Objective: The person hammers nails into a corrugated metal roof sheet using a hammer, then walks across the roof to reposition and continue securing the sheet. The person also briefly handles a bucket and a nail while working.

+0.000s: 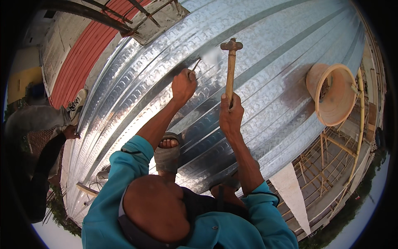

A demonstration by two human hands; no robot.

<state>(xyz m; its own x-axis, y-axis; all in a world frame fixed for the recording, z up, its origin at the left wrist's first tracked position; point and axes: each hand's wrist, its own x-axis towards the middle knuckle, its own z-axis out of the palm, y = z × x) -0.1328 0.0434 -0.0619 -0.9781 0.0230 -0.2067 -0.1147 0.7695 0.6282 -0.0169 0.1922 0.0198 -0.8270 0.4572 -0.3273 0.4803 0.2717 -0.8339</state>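
My left hand (184, 86) is closed around a thin brown metal pin (197, 64), slanted with its tip toward a ribbed silver metal roof sheet (269, 99). I cannot tell whether the pin is a nail or a punch, or whether it touches the sheet. To its right, my right hand (231, 114) grips the lower part of a hammer's (230, 70) wooden handle. The rusty hammer head is raised, apart from the pin. My sandalled foot (168, 145) is on the sheets below my left hand.
A tan bucket (338, 99) stands on the sheets at the right, above bamboo scaffolding (323, 162). At the left edge are another person's shoe (76, 106) and dark-sleeved hand (70, 132). Steel bars (143, 12) stick out of concrete at the upper left, near red roofing (89, 52).
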